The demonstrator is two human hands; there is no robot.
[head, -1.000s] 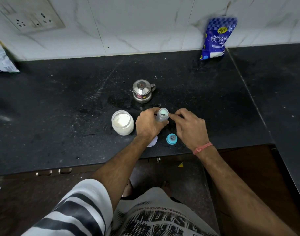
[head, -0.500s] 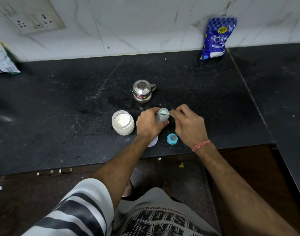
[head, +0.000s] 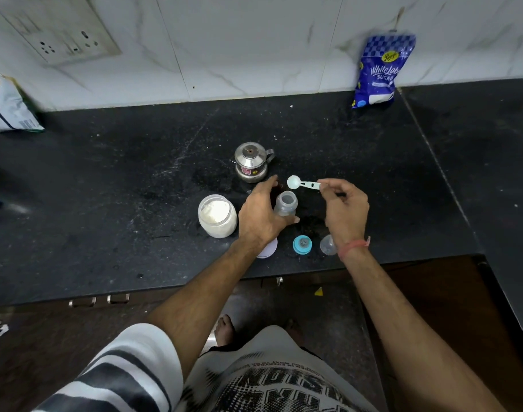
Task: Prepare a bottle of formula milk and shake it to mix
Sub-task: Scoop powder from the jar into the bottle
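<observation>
An uncapped clear baby bottle stands upright on the black counter. My left hand is loosely around its left side, thumb under it and fingers spread, so the grip looks slack. My right hand pinches the handle of a small pale scoop, held level just above and behind the bottle mouth; the scoop bowl looks empty. An open jar of white formula powder sits left of my left hand. The blue teat ring and a clear cap lie near the counter's front edge.
A small steel pot with lid stands right behind the bottle. A white jar lid lies partly under my left wrist. A blue sugar bag leans on the wall at back right; another packet lies at far left.
My right hand lifted the scoop off the bottle mouth and drew it up and to the right. My left hand opened its fingers around the bottle.
</observation>
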